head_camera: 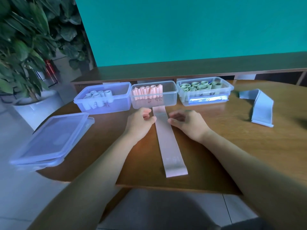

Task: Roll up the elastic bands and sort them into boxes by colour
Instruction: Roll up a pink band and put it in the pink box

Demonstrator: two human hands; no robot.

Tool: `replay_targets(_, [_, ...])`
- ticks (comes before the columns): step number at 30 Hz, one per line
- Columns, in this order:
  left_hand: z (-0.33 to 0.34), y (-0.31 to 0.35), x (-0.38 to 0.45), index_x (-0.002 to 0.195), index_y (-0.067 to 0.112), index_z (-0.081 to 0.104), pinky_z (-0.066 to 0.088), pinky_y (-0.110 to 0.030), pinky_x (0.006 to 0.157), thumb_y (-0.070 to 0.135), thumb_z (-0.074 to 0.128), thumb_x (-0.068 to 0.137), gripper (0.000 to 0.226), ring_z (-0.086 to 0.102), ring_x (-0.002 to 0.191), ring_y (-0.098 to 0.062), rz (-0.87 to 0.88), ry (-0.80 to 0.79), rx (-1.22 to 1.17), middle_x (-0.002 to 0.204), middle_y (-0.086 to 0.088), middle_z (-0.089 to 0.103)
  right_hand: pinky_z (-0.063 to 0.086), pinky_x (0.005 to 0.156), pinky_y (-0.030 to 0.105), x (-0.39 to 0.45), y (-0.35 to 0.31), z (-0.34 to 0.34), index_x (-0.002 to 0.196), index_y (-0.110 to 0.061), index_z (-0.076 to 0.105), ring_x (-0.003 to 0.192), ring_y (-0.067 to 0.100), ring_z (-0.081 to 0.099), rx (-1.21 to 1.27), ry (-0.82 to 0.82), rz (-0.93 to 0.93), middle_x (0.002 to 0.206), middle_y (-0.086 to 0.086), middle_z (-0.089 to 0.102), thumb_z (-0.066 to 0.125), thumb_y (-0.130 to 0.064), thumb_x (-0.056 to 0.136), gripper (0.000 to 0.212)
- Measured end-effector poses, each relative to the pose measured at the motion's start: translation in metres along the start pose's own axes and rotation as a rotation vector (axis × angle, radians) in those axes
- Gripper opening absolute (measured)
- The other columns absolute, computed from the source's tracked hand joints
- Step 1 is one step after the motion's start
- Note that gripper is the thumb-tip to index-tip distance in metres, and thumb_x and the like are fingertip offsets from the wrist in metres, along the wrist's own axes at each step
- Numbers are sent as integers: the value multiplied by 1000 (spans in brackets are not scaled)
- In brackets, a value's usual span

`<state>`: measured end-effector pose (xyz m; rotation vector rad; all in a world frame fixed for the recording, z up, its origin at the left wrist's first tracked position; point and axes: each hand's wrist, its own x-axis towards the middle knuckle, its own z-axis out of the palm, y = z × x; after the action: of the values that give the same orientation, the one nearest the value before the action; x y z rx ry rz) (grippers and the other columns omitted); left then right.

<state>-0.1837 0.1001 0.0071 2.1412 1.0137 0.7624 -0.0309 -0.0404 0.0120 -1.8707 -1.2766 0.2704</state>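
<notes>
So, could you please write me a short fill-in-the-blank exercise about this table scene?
1. The flat pink band lies on the table between the two ____.
2. The middle box holds rolls coloured ____.
3. The green rolls are in the box on the ____.
4. The unrolled band at the far right is coloured ____.

Missing words: hands; pink; right; blue
</notes>
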Motion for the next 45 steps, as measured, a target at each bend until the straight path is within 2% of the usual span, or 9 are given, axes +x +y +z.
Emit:
replay_targets(2, [-7, 1, -19, 133, 25, 58, 47, -30, 104, 34, 68, 92, 43, 59, 122, -12, 22, -44, 30, 134, 3, 62, 40, 81, -3, -20, -6, -2, 119, -21, 72, 99, 2, 64, -28, -28, -30, 111, -10, 71, 71, -35, 94, 29])
replay_targets(4, [-14, 2, -42, 134, 28, 58, 46, -33, 108, 35, 68, 92, 44, 56, 126, -11, 42, -83, 25, 138, 4, 60, 48, 93, 10, -42, -10, -6, 117, -23, 74, 100, 1, 66, -14, -42, -56, 113, -12, 72, 71, -33, 94, 25])
replay_targets(8, [-30, 6, -95, 124, 39, 65, 47, -32, 106, 34, 71, 89, 35, 59, 120, -2, 121, -134, -56, 128, 10, 66, 49, 103, 26, -86, -15, -14, 107, -31, 74, 105, -4, 67, 77, -81, -117, 108, -20, 74, 77, -31, 89, 18])
replay_targets(11, [-43, 12, -136, 108, 38, 73, 53, -29, 97, 26, 75, 88, 24, 65, 108, -3, 207, -187, -173, 111, 14, 72, 50, 101, 32, -111, -19, -18, 103, -29, 76, 102, 1, 68, 132, -149, -154, 103, -19, 74, 82, -28, 85, 19])
replay_targets(16, [-45, 23, -168, 92, 27, 80, 56, -26, 76, 34, 80, 83, 12, 68, 95, -12, 408, -251, -29, 94, 16, 72, 53, 93, 37, -131, -22, -28, 98, -22, 78, 101, 13, 69, 73, -265, -276, 102, -11, 73, 81, -29, 85, 15])
replay_targets(27, [-37, 17, -163, 91, 27, 76, 52, -17, 73, 48, 63, 88, 25, 60, 90, -4, 468, -236, 181, 92, 20, 60, 52, 90, 27, -133, -21, -25, 98, -16, 79, 102, 10, 65, -30, -267, -398, 102, -8, 71, 70, -31, 91, 19])
replay_targets(32, [-33, 22, -164, 88, 22, 73, 42, -7, 75, 37, 65, 92, 18, 57, 92, -4, 415, -192, 187, 100, 13, 54, 49, 91, 22, -130, -22, -22, 92, -20, 78, 105, 5, 61, -36, -254, -282, 108, -13, 65, 72, -31, 92, 12])
replay_targets(38, [-34, 27, -162, 84, 28, 69, 37, -4, 74, 37, 69, 89, 10, 53, 99, 0, 322, -235, 176, 102, 18, 50, 49, 88, 23, -124, -24, -24, 78, -26, 74, 104, 1, 59, -19, -267, -111, 109, -22, 61, 78, -40, 84, 15])
replay_targets(45, [-35, 26, -159, 88, 31, 71, 38, -7, 71, 18, 69, 90, 13, 56, 92, -6, 391, -280, 125, 93, 17, 60, 48, 89, 27, -121, -28, -24, 89, -24, 74, 98, 8, 61, 60, -300, -119, 104, -9, 67, 80, -27, 85, 7])
